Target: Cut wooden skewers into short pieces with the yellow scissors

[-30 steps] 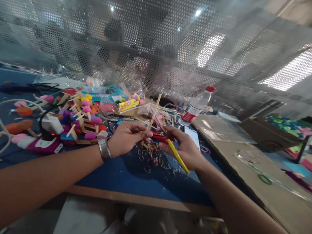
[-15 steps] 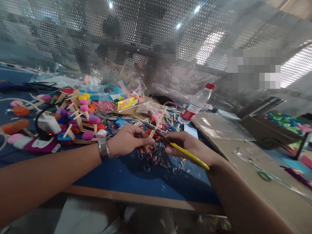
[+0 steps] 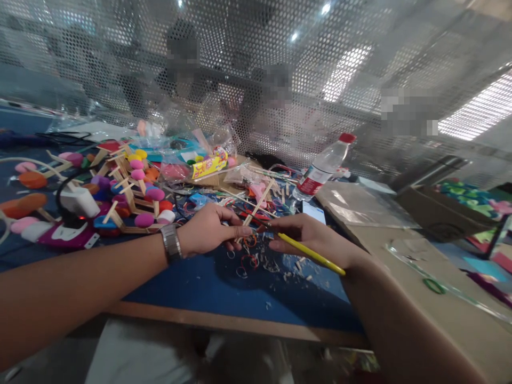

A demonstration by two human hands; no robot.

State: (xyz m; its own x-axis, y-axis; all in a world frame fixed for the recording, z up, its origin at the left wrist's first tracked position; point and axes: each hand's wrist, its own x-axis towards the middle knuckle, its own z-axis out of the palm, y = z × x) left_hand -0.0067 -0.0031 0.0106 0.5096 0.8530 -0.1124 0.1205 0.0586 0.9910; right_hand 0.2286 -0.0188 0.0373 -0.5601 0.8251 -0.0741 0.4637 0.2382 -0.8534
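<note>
My left hand [image 3: 214, 226], with a metal-band watch on its wrist, pinches thin wooden sticks [image 3: 262, 200] between thumb and fingers. They slant up to the right above the table. Facing it, my right hand [image 3: 308, 237] is closed round a yellow-handled tool [image 3: 308, 252] with a slim dark metal end, like a file. That dark end lies across the sticks just above my left thumb; its tip is hard to make out. Below the hands, loose rubber bands [image 3: 250, 261] and small wood scraps [image 3: 294, 277] lie on the blue tabletop [image 3: 240, 298].
Wooden pieces with coloured foam ovals [image 3: 144, 220] crowd the left, beside a purple power strip [image 3: 70, 234] and white charger [image 3: 80, 202]. A red-capped bottle [image 3: 320, 170] and a phone [image 3: 314, 212] stand and lie beyond my right hand. Cardboard [image 3: 400, 256] covers the right side.
The tool's dark end has shifted slightly across the sticks and shows less beyond them. Both hands keep nearly the same place and grip.
</note>
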